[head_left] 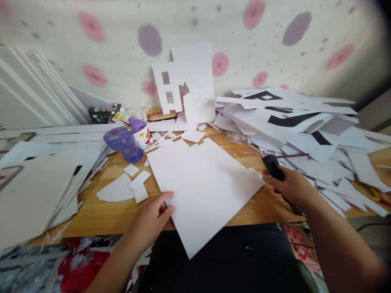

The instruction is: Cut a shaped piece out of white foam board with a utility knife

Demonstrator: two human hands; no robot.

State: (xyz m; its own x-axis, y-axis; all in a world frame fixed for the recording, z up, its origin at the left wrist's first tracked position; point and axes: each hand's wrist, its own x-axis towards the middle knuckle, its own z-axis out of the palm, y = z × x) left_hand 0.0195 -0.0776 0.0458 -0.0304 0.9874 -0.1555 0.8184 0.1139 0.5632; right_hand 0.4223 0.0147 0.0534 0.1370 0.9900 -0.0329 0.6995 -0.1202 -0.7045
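Observation:
A large white sheet of board [201,183] lies tilted on the wooden table [100,211], one corner hanging over the front edge. My left hand [154,215] rests on the sheet's left edge, fingers pressing it down. My right hand [291,187] is closed around a black utility knife [273,166] just off the sheet's right corner, its tip pointing away from me.
A purple cup [124,143] lies on its side behind the sheet, next to a small paper cup [142,136]. Cut white scraps [128,187] lie to the left. A big heap of white and black pieces [305,126] fills the right. A cut-out board [183,85] leans on the wall.

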